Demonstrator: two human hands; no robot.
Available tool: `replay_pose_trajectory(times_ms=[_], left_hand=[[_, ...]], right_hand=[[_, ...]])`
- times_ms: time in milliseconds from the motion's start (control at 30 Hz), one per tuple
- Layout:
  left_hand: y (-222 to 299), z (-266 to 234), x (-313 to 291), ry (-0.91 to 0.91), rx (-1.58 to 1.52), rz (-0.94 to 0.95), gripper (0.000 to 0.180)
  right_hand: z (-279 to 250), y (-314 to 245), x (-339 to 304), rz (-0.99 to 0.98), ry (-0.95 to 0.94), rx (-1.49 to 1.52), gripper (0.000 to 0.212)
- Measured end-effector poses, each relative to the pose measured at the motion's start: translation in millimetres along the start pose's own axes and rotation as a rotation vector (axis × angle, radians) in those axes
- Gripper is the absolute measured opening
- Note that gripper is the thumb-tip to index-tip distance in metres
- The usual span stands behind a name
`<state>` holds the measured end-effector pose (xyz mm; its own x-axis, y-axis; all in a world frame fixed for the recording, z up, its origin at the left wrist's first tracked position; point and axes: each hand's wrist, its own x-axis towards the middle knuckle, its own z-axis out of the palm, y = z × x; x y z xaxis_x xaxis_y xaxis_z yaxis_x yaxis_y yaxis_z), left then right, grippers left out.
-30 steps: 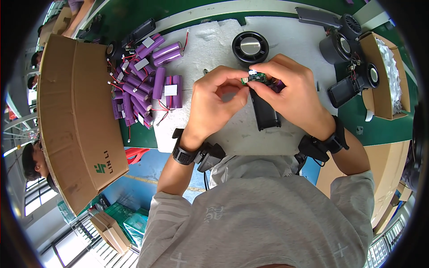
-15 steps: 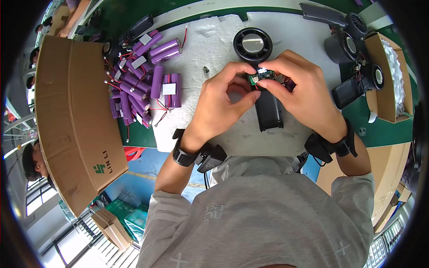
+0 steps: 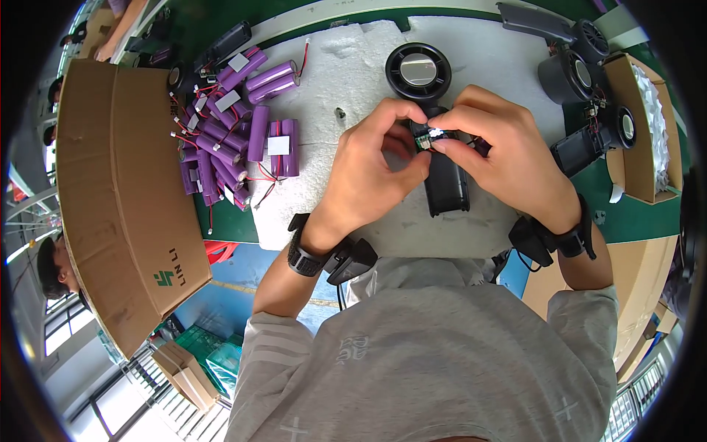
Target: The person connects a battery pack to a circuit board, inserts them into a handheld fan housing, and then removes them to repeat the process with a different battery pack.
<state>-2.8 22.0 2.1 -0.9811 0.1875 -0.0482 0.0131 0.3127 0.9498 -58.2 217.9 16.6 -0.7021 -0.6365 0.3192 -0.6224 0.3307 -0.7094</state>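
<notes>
Your right fingers (image 3: 458, 119) pinch the circuit board (image 3: 424, 142) over the upper end of the black case (image 3: 447, 189); your left fingers (image 3: 394, 110) curve at the board's edge, grip unclear. Careful: squeeze unevenly and it could tilt, slip, drop.

Right hand (image 3: 508, 151) pinches small green circuit board (image 3: 425, 141) over black housing (image 3: 448, 190); left hand (image 3: 372, 168) curls close, thumb and forefinger apart, contact unclear. Just beyond, round black part (image 3: 418, 70) with silvery centre on white foam sheet (image 3: 324, 81). At left, purple battery packs (image 3: 221, 140) heaped beside large cardboard box (image 3: 125, 199); at right, more black parts (image 3: 563, 77) near open carton (image 3: 639, 162) of white wrapping (image 3: 649, 118).
</notes>
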Motion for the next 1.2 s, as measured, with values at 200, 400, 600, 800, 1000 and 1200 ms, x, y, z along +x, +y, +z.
replay_pose_trajectory(times_ms=[200,400,600,800,1000,1200], left_hand=[[0,3,3,0.039,0.017,-0.010,0.039],[3,5,4,0.063,0.025,-0.033,0.036],[-3,6,5,0.128,-0.015,0.020,0.031],[-2,6,5,0.125,-0.020,0.008,0.030],[-3,6,6,0.128,-0.018,0.003,0.029],[-3,5,5,0.132,-0.019,0.014,0.029]], right_hand=[[5,-2,0,0.008,0.052,-0.063,0.020],[10,-1,-1,0.000,0.091,-0.093,0.021],[11,-2,0,-0.018,0.112,-0.094,0.019],[14,-5,0,0.011,0.155,-0.049,0.019],[14,-1,1,-0.038,0.149,-0.071,0.020],[14,-2,1,-0.037,0.148,-0.062,0.021]])
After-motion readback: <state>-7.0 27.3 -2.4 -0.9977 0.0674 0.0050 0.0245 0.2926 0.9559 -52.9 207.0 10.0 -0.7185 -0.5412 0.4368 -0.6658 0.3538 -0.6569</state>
